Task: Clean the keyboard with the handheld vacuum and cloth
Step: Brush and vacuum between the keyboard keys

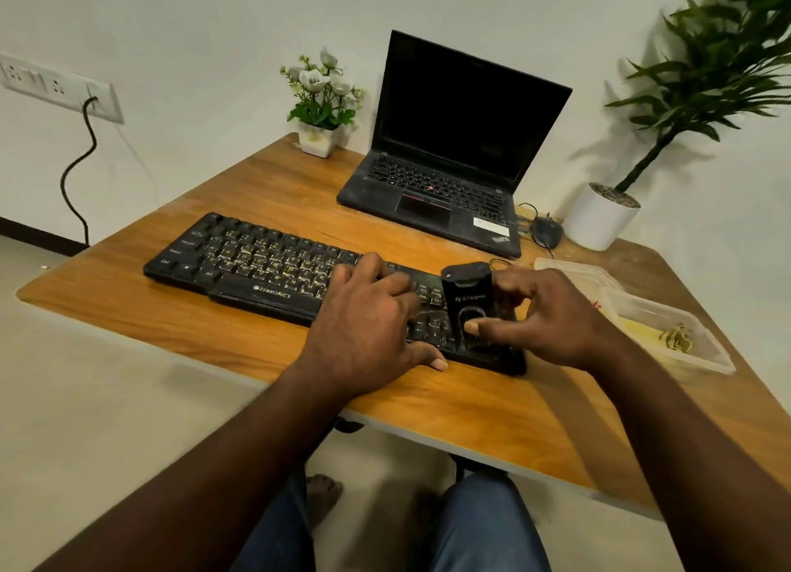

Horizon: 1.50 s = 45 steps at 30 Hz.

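The right hand (552, 315) is gripping the handheld vacuum (464, 297), seemingly a light, stiff plastic block best taken by its sides, upright on the right end of the keyboard (257, 263), while the left hand (368, 315) is lying open on the keys just beside it, steadying the slide-prone keyboard on the worktop (214, 327).

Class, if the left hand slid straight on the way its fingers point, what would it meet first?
Probably the handheld vacuum, which the right hand holds upright on the keyboard, close ahead of the left hand. Depth is hard to judge from one view.
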{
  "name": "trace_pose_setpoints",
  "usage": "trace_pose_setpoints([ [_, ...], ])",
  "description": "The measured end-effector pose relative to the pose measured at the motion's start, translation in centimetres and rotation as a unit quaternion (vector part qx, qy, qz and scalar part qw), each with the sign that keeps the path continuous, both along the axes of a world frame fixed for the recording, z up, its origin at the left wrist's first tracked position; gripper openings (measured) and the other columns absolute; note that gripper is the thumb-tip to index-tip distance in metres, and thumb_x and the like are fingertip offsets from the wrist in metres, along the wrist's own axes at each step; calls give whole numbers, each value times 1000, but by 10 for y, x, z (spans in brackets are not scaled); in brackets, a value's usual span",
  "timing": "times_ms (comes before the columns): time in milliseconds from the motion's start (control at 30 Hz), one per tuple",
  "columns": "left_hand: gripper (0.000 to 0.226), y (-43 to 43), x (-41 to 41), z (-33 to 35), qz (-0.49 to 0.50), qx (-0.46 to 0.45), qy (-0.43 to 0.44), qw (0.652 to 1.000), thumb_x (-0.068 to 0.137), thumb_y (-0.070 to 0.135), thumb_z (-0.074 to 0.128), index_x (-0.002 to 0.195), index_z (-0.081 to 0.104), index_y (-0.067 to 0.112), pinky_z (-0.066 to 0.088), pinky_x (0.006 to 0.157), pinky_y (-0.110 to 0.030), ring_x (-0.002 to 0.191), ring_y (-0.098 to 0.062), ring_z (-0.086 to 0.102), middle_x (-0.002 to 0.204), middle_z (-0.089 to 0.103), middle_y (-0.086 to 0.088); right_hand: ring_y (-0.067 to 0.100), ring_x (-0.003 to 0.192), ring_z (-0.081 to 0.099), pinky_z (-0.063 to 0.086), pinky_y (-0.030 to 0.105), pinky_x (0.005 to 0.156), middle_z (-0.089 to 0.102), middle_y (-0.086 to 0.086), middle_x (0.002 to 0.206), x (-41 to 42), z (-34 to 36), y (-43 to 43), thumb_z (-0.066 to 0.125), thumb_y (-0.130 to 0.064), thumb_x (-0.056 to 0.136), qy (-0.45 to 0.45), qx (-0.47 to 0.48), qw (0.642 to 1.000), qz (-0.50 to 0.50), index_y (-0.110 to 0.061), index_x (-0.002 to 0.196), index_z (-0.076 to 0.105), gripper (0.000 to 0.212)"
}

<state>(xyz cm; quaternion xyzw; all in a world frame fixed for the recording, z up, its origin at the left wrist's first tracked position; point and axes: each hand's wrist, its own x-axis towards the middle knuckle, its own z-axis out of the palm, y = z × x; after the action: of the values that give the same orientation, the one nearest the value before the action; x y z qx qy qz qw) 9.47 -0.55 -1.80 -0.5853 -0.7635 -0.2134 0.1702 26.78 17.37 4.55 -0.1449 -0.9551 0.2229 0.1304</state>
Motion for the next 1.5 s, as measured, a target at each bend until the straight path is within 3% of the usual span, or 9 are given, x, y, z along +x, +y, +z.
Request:
trace_pose_setpoints([
  [100, 72, -1, 1, 1, 0, -10, -4, 1000, 71, 91, 51, 98, 75, 28, 39, 89, -41, 110, -17, 43, 107, 64, 15, 6, 89, 61, 48, 32, 70, 70, -11, 98, -6, 1, 2, 74, -60, 79, 19, 74, 996, -56, -36, 116, 74, 45],
  [233, 73, -1, 1, 4, 8, -21, -7, 1000, 73, 90, 53, 106, 74, 28, 37, 91, -41, 112, -18, 41, 110, 63, 14, 6, 86, 67, 51, 21, 67, 72, -15, 91, -4, 14, -6, 86, -28, 83, -36, -40, 998, 38, -29, 105, 76, 24],
  [533, 74, -2, 3, 5, 8, -27, -9, 1000, 73, 91, 50, 106, 74, 28, 37, 92, -41, 114, -17, 41, 112, 63, 14, 1, 87, 68, 49, 13, 69, 73, -23, 90, 3, 21, -5, 86, -25, 81, -65, -70, 994, 55, -26, 105, 76, 26],
  [733, 74, 0, 1, 3, -1, -14, -6, 1000, 71, 92, 50, 99, 75, 28, 39, 90, -41, 111, -17, 43, 107, 63, 15, 4, 72, 56, 39, 28, 59, 62, -22, 76, -13, 18, 17, 87, -29, 82, 25, 110, 990, -89, -39, 114, 71, 37],
  [900, 77, 2, 0, 1, 0, -16, -11, 1000, 69, 95, 42, 96, 74, 30, 39, 89, -40, 109, -15, 42, 106, 62, 17, 6, 77, 68, 51, 20, 63, 74, -16, 86, -12, 29, 20, 85, -29, 82, -30, -73, 996, 32, -29, 97, 75, 18],
  [1067, 81, 2, -1, 1, -7, -23, -17, 1000, 69, 97, 38, 98, 74, 30, 38, 90, -40, 111, -15, 41, 110, 64, 18, -5, 73, 59, 37, 17, 60, 59, -30, 77, -32, 23, 26, 87, -28, 83, -11, 111, 993, -49, -39, 109, 69, 34],
  [1233, 81, 2, -1, 2, 0, -29, -18, 999, 70, 96, 39, 102, 74, 31, 38, 90, -40, 112, -14, 40, 113, 65, 19, -5, 75, 64, 42, 13, 61, 70, -23, 82, -35, 22, 31, 87, -31, 82, -49, 13, 999, -12, -34, 103, 73, 25],
  [1367, 77, 1, -1, 2, -1, -25, -19, 1000, 71, 97, 41, 100, 73, 33, 37, 90, -39, 112, -13, 39, 112, 65, 20, -8, 73, 58, 40, 22, 62, 67, -22, 89, -40, 17, 35, 87, -38, 81, -5, 142, 984, -109, -28, 117, 75, 39],
  [1500, 77, 1, 0, 2, 4, -22, -14, 1000, 74, 98, 35, 97, 72, 34, 36, 89, -39, 112, -14, 40, 109, 66, 19, -1, 69, 64, 45, 20, 58, 75, -14, 88, -26, 9, 34, 87, -39, 81, 14, 32, 994, -102, -24, 115, 76, 38],
])
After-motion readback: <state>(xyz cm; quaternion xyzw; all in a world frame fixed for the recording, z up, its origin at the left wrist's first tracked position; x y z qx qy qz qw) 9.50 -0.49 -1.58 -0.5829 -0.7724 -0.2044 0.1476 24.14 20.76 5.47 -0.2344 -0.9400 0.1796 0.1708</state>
